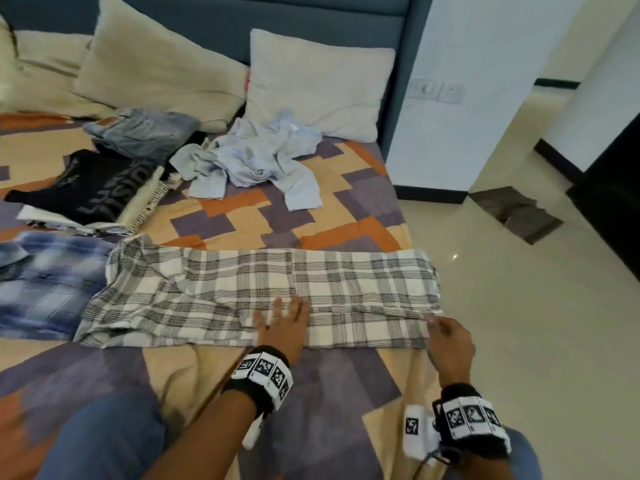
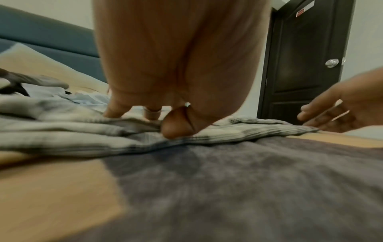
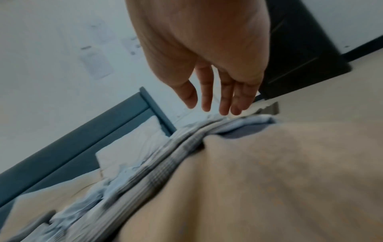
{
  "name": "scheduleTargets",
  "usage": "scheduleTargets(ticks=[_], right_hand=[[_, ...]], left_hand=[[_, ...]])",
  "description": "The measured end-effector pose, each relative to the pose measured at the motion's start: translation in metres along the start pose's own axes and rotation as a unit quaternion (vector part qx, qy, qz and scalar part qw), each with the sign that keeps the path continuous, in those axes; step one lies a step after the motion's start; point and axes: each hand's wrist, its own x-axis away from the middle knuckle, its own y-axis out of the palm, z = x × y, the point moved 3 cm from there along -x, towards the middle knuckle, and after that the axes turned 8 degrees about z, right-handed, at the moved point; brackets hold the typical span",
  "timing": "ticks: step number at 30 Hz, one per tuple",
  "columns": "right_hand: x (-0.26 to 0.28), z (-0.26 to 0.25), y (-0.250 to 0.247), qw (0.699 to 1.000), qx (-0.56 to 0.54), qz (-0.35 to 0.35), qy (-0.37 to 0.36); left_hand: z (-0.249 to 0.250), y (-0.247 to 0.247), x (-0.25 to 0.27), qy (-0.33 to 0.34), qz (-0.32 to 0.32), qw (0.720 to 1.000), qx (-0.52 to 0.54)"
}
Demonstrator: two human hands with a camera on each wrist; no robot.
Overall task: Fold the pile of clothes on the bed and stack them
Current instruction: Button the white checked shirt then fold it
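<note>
The left hand (image 1: 284,323) lies flat with straight fingers on the near edge of the long grey-and-white checked cotton shirt (image 1: 242,292), about at its middle. The right hand (image 1: 448,344) is at the shirt's right end, fingers loose and nearly straight, just touching the cloth and not gripping it. The shirt lies as a long narrow band across the patterned orange, purple and beige bedcover (image 1: 242,209), its long axis from left to right, directly in front of both hands. I judge the next fold brings the right end over to the left, so the right hand is the nearer one.
</note>
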Motion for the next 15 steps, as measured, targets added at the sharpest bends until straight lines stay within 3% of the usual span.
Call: scheduleTargets(ticks=[3,7,11,15], right_hand=[[-0.024,0.023,-0.009,0.995,-0.026,0.000,0.096],[-0.062,0.033,0.008,0.983,-0.035,-0.120,0.134],[-0.093,0.050,0.033,0.960,-0.037,-0.196,0.195],[-0.090,0.020,0.024,0.956,-0.102,-0.184,0.203]], left_hand=[[0.041,0.007,-0.005,0.043,-0.009,0.999,0.025],[0.067,0.020,-0.012,0.016,0.021,1.000,-0.011],[0.069,0.025,-0.015,0.004,0.031,0.999,-0.037],[0.064,0.025,-0.014,0.007,0.024,0.999,-0.034]])
